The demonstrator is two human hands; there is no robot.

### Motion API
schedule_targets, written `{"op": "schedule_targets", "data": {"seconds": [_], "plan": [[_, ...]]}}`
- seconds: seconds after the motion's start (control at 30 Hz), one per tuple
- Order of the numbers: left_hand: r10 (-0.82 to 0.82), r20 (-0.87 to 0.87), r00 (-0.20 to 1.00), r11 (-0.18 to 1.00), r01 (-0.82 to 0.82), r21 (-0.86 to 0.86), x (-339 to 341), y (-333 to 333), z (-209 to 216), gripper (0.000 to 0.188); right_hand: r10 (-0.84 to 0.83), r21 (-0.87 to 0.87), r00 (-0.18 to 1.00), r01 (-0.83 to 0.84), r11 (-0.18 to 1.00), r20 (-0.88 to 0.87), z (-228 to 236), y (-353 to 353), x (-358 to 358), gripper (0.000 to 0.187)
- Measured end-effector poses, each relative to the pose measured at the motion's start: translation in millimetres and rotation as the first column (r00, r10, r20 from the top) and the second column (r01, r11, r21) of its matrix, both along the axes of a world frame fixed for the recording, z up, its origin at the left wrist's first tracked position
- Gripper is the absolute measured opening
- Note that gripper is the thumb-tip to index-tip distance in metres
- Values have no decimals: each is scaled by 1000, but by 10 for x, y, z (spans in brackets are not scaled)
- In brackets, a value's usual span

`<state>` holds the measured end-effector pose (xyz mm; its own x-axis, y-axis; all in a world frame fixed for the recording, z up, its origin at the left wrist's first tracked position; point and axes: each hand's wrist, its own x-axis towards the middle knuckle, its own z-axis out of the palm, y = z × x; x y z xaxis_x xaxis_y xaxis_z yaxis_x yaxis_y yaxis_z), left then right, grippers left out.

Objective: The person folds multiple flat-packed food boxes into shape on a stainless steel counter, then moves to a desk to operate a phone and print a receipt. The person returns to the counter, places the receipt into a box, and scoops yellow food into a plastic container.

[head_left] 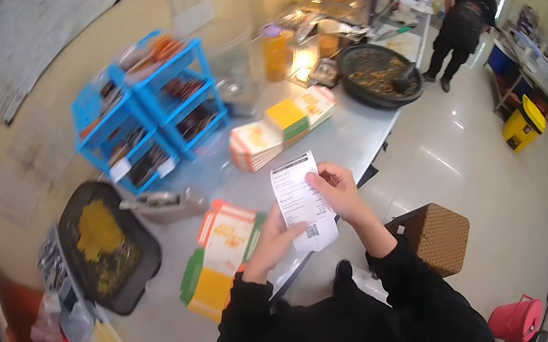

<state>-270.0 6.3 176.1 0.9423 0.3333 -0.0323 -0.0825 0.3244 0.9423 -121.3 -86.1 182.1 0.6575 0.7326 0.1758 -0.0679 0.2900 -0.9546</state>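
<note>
A long white paper receipt (292, 193) with dark print and a square code near its lower end is held up between both hands, over the table's front edge. My left hand (271, 242) grips its lower left side, thumb on the front. On the upper right side, my right hand (337, 193) pinches it between thumb and fingers. Just left of my left hand lies a flat carton (228, 240) in white, orange, green and yellow. Behind the receipt, a stack of similar folded cartons (259, 146) rests on the metal table (164, 291).
Blue tiered racks (162, 110) stand at the back left. A black tray of yellow food (100, 236) is at left, a round black pan (381, 73) at far right. A woven basket (437, 238), red bucket (516, 320) and yellow bin (523, 123) stand rightward. Another person (466, 19) stands beyond.
</note>
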Motion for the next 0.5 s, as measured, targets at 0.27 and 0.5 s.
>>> {"op": "schedule_targets", "data": {"seconds": [0.27, 0.5], "plan": [[13, 59, 998, 1000, -13, 14, 1474, -777, 33, 58, -177, 1, 984, 178, 984, -10, -40, -777, 1339, 13], [-8, 113, 994, 1000, 6, 20, 2209, -1047, 33, 58, -231, 17, 973, 231, 973, 3, -20, -1083, 2088, 14]]}}
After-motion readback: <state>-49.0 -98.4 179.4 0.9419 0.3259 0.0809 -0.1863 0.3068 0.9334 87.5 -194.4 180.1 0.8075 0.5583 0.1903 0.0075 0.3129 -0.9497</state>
